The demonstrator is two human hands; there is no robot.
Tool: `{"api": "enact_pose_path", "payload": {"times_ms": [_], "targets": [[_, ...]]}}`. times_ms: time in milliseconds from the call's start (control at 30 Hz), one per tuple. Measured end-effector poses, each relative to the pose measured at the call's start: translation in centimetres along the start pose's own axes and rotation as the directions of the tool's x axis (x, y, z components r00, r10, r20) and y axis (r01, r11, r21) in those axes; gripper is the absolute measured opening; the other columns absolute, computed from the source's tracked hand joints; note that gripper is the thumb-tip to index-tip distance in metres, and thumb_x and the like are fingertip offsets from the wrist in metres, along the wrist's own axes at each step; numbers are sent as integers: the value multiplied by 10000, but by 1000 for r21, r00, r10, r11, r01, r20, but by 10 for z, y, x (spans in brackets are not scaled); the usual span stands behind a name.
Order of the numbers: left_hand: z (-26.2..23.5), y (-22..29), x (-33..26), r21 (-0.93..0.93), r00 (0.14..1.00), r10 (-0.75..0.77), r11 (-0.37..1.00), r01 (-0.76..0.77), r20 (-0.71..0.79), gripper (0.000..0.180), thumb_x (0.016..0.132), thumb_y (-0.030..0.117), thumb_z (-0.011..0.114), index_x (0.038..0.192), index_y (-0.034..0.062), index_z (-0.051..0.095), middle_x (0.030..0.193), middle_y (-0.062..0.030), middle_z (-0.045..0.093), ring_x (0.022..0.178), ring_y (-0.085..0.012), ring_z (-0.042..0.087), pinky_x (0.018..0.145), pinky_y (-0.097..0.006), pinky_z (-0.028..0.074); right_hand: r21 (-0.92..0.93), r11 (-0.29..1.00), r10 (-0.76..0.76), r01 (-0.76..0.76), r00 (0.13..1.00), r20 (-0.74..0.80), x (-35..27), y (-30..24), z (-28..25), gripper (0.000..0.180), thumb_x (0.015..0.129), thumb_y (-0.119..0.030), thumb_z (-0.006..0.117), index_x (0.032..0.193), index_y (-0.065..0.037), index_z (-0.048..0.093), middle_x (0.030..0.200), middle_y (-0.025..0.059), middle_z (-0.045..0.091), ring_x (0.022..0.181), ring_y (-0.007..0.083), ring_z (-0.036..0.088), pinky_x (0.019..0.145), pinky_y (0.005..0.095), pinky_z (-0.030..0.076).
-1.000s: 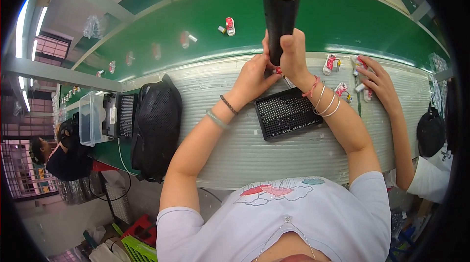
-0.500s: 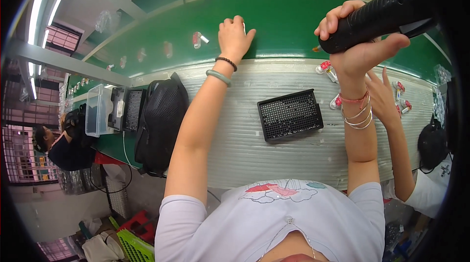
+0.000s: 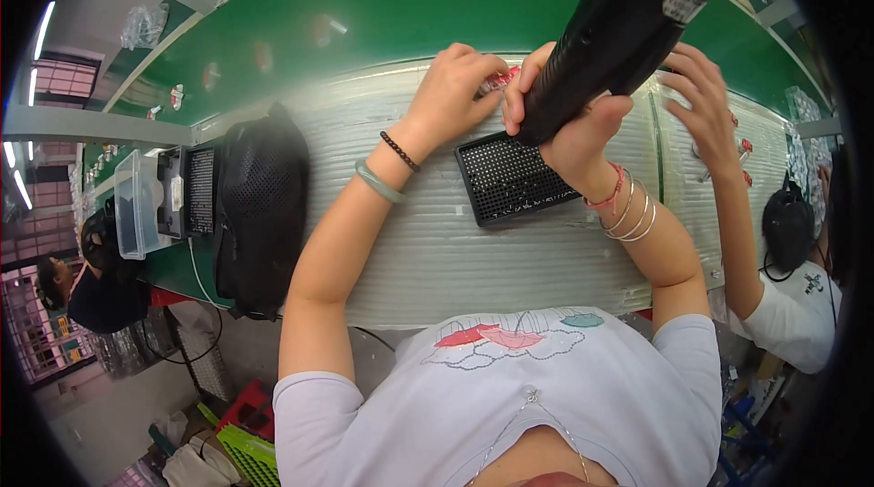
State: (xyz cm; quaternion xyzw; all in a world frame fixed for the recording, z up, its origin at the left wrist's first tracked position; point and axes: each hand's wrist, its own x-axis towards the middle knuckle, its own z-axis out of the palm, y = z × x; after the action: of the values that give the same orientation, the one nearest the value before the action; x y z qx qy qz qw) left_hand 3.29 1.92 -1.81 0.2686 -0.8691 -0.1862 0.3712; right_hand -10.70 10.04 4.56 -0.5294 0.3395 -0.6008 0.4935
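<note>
My right hand [image 3: 583,136] is wrapped round a thick black electric screwdriver [image 3: 610,32], its upper end leaning right and its lower end toward my left hand. The tip is hidden by my fingers. My left hand [image 3: 455,91] is closed, its fingertips on a small red-and-white piece [image 3: 499,80] at the far edge of the ribbed mat. Finger and piece partly cover each other, so its shape is unclear. Just below both hands lies a black perforated tray [image 3: 510,182], its right part under my right hand and wrist.
A black bag [image 3: 259,214] stands left on the ribbed mat [image 3: 410,250], beside a clear plastic box [image 3: 137,205]. Small red-and-white pieces [image 3: 335,25] lie on the green surface [image 3: 391,5]. At right, a co-worker's hand [image 3: 696,109] reaches over the mat near several similar pieces [image 3: 745,148].
My left hand has come back from the green surface to the mat's edge, onto a red-and-white piece. My right hand has brought the screwdriver left, more upright, close to it. The view has shifted.
</note>
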Motion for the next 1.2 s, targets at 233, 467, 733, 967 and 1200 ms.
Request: {"api": "enact_pose_path", "payload": {"times_ms": [233,467,733,967,1200], "targets": [[5,6,-6,57,991,128,991,-125,-46,184,693,108,665,862,53,614,832,-76,612,917,-284,540,808,-374,442,-24,1000,-3,2,999,-33,-6,14,-1,958,567,-921,323,828,-8,446,595,79,494,505,153,507,445,253,426],[6,3,-7,-1,995,95,995,-95,1,256,570,42,699,782,36,555,831,-94,593,949,-308,544,810,-382,460,-32,999,-2,1,1000,-29,-7,20,-3,951,572,-911,340,838,-5,454,603,74,495,511,152,513,450,250,429],[4,2,-6,30,990,141,990,-140,-11,174,682,106,669,834,57,600,768,-70,596,848,-272,550,759,-367,448,-47,999,22,-22,1000,-10,-6,23,-1,923,577,-899,391,832,-14,457,603,68,494,514,143,514,456,240,421],[3,2,-6,15,989,148,989,-148,-4,187,675,94,673,856,76,629,799,-59,595,857,-254,542,775,-360,450,-54,996,72,-71,997,17,-5,24,-3,943,552,-913,399,828,-14,459,606,64,497,519,136,506,465,243,425],[5,11,-4,-69,984,143,988,-136,104,267,698,78,692,962,112,671,835,-38,594,854,-237,531,786,-351,450,-51,992,-117,113,989,-86,29,-18,-30,1018,529,-957,229,829,-11,461,593,89,509,514,166,511,481,277,444]]}}
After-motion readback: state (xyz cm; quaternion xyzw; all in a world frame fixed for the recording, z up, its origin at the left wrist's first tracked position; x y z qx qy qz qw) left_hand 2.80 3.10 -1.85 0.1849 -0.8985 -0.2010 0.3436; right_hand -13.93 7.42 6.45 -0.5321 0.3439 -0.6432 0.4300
